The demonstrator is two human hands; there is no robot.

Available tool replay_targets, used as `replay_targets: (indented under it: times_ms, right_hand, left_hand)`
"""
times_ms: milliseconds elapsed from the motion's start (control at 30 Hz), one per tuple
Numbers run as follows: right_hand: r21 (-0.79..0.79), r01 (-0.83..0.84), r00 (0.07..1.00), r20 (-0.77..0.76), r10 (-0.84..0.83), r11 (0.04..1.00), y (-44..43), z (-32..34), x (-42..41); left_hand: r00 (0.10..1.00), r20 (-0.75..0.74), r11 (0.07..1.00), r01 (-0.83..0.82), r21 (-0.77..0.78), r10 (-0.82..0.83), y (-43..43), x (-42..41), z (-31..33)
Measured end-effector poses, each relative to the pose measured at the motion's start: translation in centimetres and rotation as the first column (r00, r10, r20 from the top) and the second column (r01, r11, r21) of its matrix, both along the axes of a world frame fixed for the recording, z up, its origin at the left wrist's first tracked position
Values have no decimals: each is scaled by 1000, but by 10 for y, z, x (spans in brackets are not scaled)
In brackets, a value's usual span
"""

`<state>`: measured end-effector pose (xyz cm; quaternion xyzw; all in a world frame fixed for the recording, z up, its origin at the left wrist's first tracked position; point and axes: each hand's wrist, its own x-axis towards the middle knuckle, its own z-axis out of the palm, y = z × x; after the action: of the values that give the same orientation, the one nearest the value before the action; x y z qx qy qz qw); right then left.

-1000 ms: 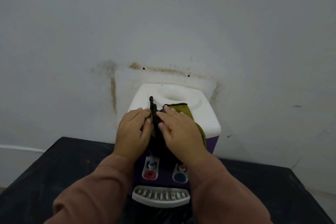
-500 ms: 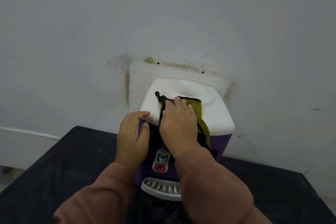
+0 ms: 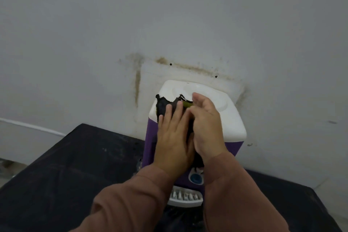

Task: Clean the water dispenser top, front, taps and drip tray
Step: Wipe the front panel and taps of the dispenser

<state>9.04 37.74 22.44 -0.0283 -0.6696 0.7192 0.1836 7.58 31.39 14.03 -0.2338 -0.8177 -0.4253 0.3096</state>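
On the dark bench (image 3: 75,165) the water dispenser (image 3: 231,118) stands against the wall (image 3: 169,15). The left hand (image 3: 173,137) lies flat, fingers (image 3: 178,112) straight, pressing the cloth (image 3: 163,105) onto the front-left edge of the top. The right hand (image 3: 207,124), beside it, curls its fingers round the cloth's green part. The job looks barely begun: the top is under way, while the front, blue tap (image 3: 195,178) and drip tray (image 3: 185,198) seem untouched.

Seeing long rust-brown sleeves on both arms, plain soft fabric, loose folds. Left sleeve (image 3: 128,199) at 7 o'clock in my view, right sleeve (image 3: 237,194) at 5 o'clock. Cuffs end at wrists. Left hand (image 3: 173,137) and right hand (image 3: 207,130) bare.
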Motion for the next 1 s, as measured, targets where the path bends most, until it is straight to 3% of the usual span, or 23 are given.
replay_targets:
  times_ms: [100, 267, 500, 700, 1000]
  right_hand:
    - [211, 121, 992, -2, -123, 970, 10, -6, 3]
    - [479, 222, 974, -80, -210, 849, 8, -19, 7]
    - [590, 218, 971, -215, -108, 777, -4, -36, 16]
    - [670, 351, 924, -359, -128, 654, -11, -58, 18]
    - [732, 238, 971, -181, -155, 638, -42, -92, 8]
  left_hand:
    - [993, -37, 983, -116, -139, 112, 6, -8, 1]
    - [977, -142, 958, -187, -218, 159, -5, -17, -10]
    - [982, -88, 966, -181, -186, 167, -35, -20, -23]
    - [960, 258, 993, -115, 33, 103, -59, -28, -43]
    - [950, 290, 993, -120, -2, 115, -69, -40, -59]
